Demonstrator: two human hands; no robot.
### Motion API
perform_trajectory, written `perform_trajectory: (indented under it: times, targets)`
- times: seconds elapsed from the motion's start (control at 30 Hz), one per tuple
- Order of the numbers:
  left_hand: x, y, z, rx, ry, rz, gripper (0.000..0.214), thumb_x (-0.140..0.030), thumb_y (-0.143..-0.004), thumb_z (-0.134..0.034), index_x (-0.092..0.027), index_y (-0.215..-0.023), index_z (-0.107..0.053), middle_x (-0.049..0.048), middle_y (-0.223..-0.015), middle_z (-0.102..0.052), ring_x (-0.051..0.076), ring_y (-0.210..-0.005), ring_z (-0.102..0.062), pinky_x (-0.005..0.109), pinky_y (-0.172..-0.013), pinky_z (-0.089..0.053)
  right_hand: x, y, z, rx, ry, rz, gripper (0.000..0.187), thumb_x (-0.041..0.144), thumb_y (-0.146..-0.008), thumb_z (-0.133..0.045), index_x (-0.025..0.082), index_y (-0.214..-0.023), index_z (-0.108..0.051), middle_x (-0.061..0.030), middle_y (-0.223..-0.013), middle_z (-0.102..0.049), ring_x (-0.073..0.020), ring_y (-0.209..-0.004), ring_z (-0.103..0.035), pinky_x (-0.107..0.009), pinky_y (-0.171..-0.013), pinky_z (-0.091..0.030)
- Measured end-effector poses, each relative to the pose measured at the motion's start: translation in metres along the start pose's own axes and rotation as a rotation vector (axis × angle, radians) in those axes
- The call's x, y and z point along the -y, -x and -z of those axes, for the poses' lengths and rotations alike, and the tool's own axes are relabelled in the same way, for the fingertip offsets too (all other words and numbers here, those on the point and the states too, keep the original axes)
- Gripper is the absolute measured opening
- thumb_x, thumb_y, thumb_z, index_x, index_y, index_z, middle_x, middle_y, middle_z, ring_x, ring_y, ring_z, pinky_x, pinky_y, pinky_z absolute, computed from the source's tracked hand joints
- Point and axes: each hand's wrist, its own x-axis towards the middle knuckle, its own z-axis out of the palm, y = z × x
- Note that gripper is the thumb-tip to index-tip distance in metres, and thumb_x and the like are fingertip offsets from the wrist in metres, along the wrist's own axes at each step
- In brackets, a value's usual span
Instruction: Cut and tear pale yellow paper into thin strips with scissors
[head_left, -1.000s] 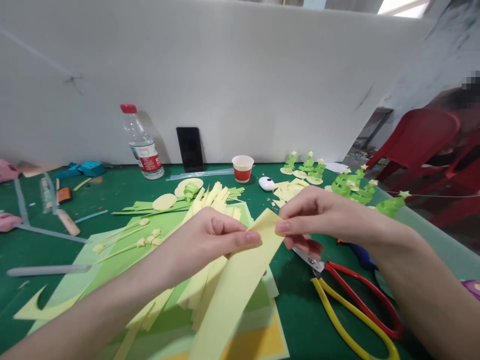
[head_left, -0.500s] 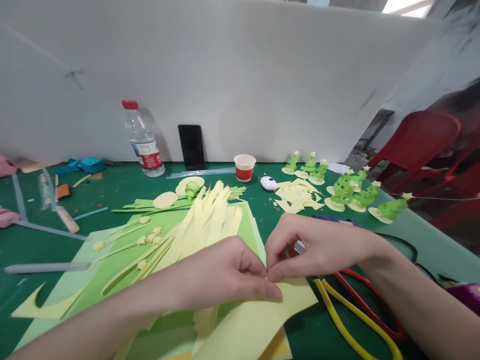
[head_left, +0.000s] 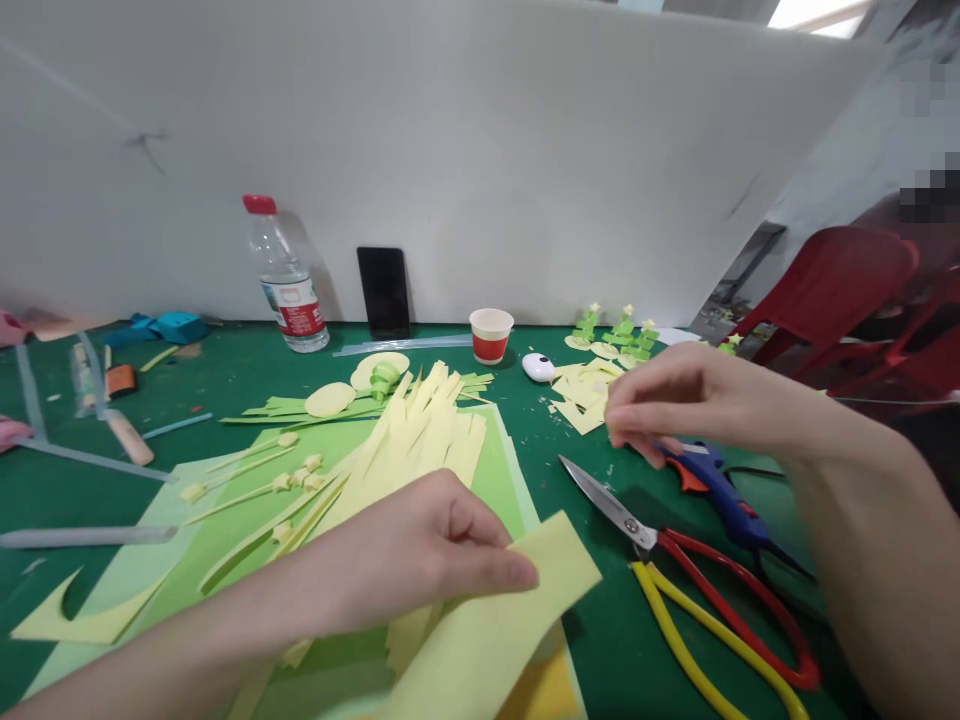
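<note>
My left hand (head_left: 457, 550) pinches a pale yellow sheet of paper (head_left: 480, 650) between thumb and fingers, its free corner sticking out to the right. Raised above the table near a pile of yellow paper scraps (head_left: 581, 395), my right hand (head_left: 675, 405) has its thumb and fingers drawn together; whatever is between them is hidden. Below it lie scissors (head_left: 637, 535) with one red and one yellow handle, and a blue glue gun (head_left: 720, 490), partly covered by the hand. Left of centre, yellow paper strips (head_left: 420, 440) are heaped on green sheets (head_left: 510, 480).
Along the back stand a water bottle (head_left: 292, 290), a black phone (head_left: 384, 293) and a paper cup (head_left: 491, 335). Small green paper trees (head_left: 622, 335) stand at the right rear, near a white oval object (head_left: 537, 367). Glue sticks (head_left: 90, 537) lie left; a red chair (head_left: 832, 280) is beyond.
My right hand has let go of the yellow paper and moved up and right, uncovering the scissors and part of the glue gun. My left hand still grips the paper.
</note>
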Motion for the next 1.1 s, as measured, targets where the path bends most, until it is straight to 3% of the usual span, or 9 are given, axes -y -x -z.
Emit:
perform_trajectory:
  times: [0.1,0.17,0.27,0.4,0.53,0.63,0.83,0.97,1.1]
  targets:
    - [0.003,-0.002,0.004,-0.059,-0.005,-0.014,0.046,-0.032,-0.072,-0.058,-0.018,-0.045,-0.024,-0.0082,-0.044,-0.014,0.007,-0.042,-0.011,0.028,-0.043,-0.008,0.008,-0.005,-0.013,0.016,0.020,0.045,0.016,0.028,-0.079,-0.051,0.015,-0.075,-0.061,0.0012,-0.064,-0.056,-0.0064,-0.053,-0.049,-0.015,-0.046,-0.036]
    - [0.005,-0.004,0.005,-0.076,-0.023,-0.014,0.045,-0.032,-0.073,-0.057,-0.018,-0.045,-0.024,-0.0085,-0.044,-0.015,0.007,-0.042,-0.012,0.028,-0.042,-0.009,0.011,-0.013,-0.028,0.094,0.027,0.089,0.018,0.024,-0.079,-0.051,0.014,-0.066,-0.058,0.0037,-0.056,-0.050,-0.0053,-0.050,-0.043,-0.016,-0.046,-0.033]
    - [0.008,-0.004,0.005,-0.062,-0.090,-0.006,0.039,-0.034,-0.077,-0.051,-0.018,-0.051,-0.027,-0.0079,-0.049,-0.018,0.007,-0.043,-0.015,0.026,-0.040,-0.011,0.011,-0.024,-0.045,0.104,-0.034,0.091,0.030,0.022,-0.079,-0.048,0.013,-0.050,-0.046,0.0062,-0.044,-0.036,-0.0038,-0.042,-0.031,-0.017,-0.040,-0.025]
    - [0.013,-0.004,0.002,-0.108,-0.149,-0.053,0.037,-0.042,-0.079,-0.045,-0.019,-0.055,-0.029,-0.0072,-0.052,-0.019,0.007,-0.043,-0.017,0.024,-0.038,-0.012,0.005,-0.029,-0.051,0.084,-0.173,0.067,0.031,0.021,-0.076,-0.050,0.013,-0.047,-0.044,0.0062,-0.043,-0.034,-0.0038,-0.042,-0.033,-0.017,-0.040,-0.024]
    - [0.012,-0.006,0.000,-0.103,-0.116,-0.086,0.045,-0.045,-0.078,-0.046,-0.019,-0.049,-0.024,-0.0087,-0.045,-0.013,0.006,-0.039,-0.011,0.024,-0.036,-0.009,0.004,-0.026,-0.049,0.132,-0.339,0.088,0.025,0.020,-0.075,-0.053,0.011,-0.051,-0.052,0.0055,-0.042,-0.041,-0.0036,-0.041,-0.037,-0.016,-0.039,-0.027]
    - [0.009,-0.005,0.001,-0.053,-0.078,-0.066,0.043,-0.042,-0.077,-0.049,-0.018,-0.046,-0.032,-0.0092,-0.040,-0.019,0.006,-0.037,-0.011,0.024,-0.036,-0.008,0.004,-0.025,-0.046,0.165,-0.391,0.098,0.022,0.020,-0.074,-0.054,0.010,-0.054,-0.057,0.0043,-0.042,-0.045,-0.0042,-0.040,-0.041,-0.016,-0.040,-0.031]
    - [0.006,-0.001,0.009,-0.008,0.058,-0.027,0.032,-0.033,-0.074,-0.055,-0.017,-0.047,-0.054,-0.0025,-0.046,-0.059,0.007,-0.036,-0.032,0.019,-0.036,-0.019,-0.004,-0.013,-0.014,0.077,-0.373,0.018,0.026,0.019,-0.070,-0.058,0.012,-0.046,-0.053,0.0048,-0.040,-0.042,-0.0051,-0.038,-0.043,-0.015,-0.037,-0.037]
    - [0.002,0.000,0.009,-0.024,0.139,-0.027,0.027,-0.029,-0.073,-0.057,-0.018,-0.049,-0.056,-0.0022,-0.047,-0.061,0.009,-0.042,-0.047,0.018,-0.042,-0.030,-0.016,-0.004,0.007,0.025,-0.336,-0.006,0.025,0.021,-0.067,-0.062,0.013,-0.044,-0.053,0.0061,-0.039,-0.036,-0.0051,-0.036,-0.038,-0.017,-0.036,-0.039]
    - [0.004,-0.002,0.006,-0.051,0.064,-0.017,0.034,-0.033,-0.075,-0.053,-0.018,-0.044,-0.049,-0.0043,-0.040,-0.049,0.007,-0.034,-0.029,0.021,-0.037,-0.017,-0.024,-0.007,0.013,0.131,-0.204,0.036,0.025,0.023,-0.073,-0.057,0.012,-0.050,-0.054,0.0044,-0.046,-0.041,-0.0054,-0.043,-0.041,-0.018,-0.045,-0.039]
